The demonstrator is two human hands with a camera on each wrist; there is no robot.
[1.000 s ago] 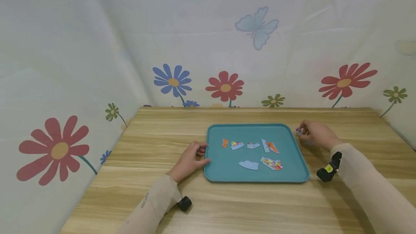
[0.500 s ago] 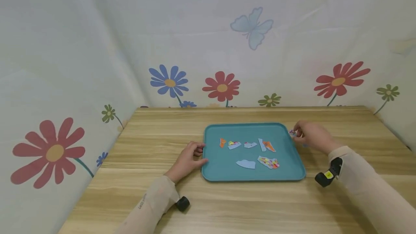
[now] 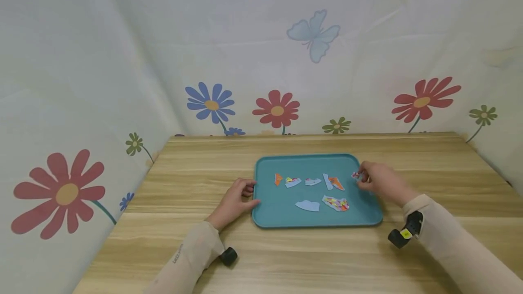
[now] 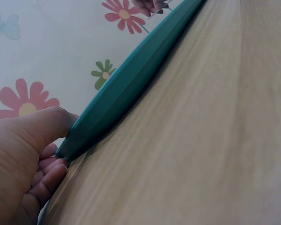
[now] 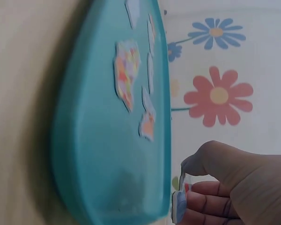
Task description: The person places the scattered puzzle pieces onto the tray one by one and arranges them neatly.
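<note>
A teal tray (image 3: 278,214) lies on the wooden table, bearing several flat, irregular printed puzzle pieces. My left hand (image 3: 234,202) rests at the tray's left edge. In the left wrist view its thumb (image 4: 54,124) touches the rim, and the bent fingers lie beside the edge. Over the tray's right side, my right hand (image 3: 386,181) pinches a small colourful puzzle piece (image 3: 355,174) between thumb and fingers. The right wrist view shows pale and red surfaces of this held piece (image 5: 179,206), partly hidden by the fingers.
On the tray, a row holds an orange piece (image 3: 278,179), a yellow-topped piece (image 3: 292,182), a pale piece (image 3: 313,182) and a strip beside another orange piece (image 3: 337,183). Nearer are a plain pale piece (image 3: 308,206) and a multicoloured piece (image 3: 336,203). A flowered curtain (image 3: 245,58) stands behind.
My right hand has moved left from the table beyond the tray's right rim to over the tray, carrying the puzzle piece. The left hand has stayed at the tray's left edge.
</note>
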